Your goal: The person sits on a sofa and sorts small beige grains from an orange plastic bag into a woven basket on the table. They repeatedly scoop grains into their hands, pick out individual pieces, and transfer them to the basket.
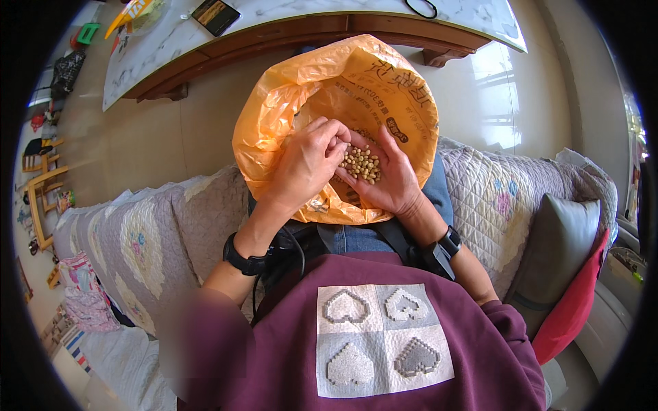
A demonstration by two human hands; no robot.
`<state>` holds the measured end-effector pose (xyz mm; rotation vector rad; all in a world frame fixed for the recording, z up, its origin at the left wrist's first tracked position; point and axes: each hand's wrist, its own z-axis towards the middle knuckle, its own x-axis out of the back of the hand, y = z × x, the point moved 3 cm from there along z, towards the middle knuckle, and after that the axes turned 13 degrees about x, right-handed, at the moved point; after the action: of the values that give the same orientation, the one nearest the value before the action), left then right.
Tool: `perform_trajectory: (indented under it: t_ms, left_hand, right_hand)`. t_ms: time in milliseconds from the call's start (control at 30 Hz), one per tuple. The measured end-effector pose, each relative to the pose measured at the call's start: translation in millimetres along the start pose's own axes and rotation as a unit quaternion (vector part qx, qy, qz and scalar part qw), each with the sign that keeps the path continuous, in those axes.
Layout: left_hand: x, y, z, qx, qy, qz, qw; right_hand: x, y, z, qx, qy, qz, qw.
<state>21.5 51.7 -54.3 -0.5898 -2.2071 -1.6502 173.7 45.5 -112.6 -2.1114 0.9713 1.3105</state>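
An orange plastic bag (267, 108) with printed writing stands wide open between my knees, its rim folded outward. My right hand (393, 177) is on the right, palm up and cupped inside the bag's mouth, holding a small heap of pale dried beans (364, 163). From the left my left hand (313, 159) reaches over the bag, thumb and fingertips drawn together at the edge of the heap. Whether a bean is between those fingertips cannot be seen. More beans lie deeper in the bag, partly hidden behind my hands.
Beyond the bag runs a marble-topped table (288, 18) with a wooden frame, bearing a phone-like device (216, 16) and a black loop (421, 7). The sofa has a quilted cover (486, 190). A grey cushion (555, 246) and a red cushion (573, 313) are at the right.
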Motion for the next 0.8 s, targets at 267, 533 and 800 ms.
perform_trajectory:
  t_ms: [267,533,800]
  left_hand:
    - [-18.4,9.3,-1.3,-0.130,-0.006,0.079,0.988]
    - [-21.3,1.6,3.7,-0.106,-0.031,0.083,0.990]
    - [22.8,-1.6,6.6,0.121,-0.191,-0.513,0.828]
  right_hand:
    - [11.9,-1.8,2.0,-0.020,-0.005,0.003,1.000]
    - [14.8,-0.6,3.6,-0.016,0.006,-0.009,1.000]
    - [-5.6,-0.7,1.6,0.007,-0.021,0.012,1.000]
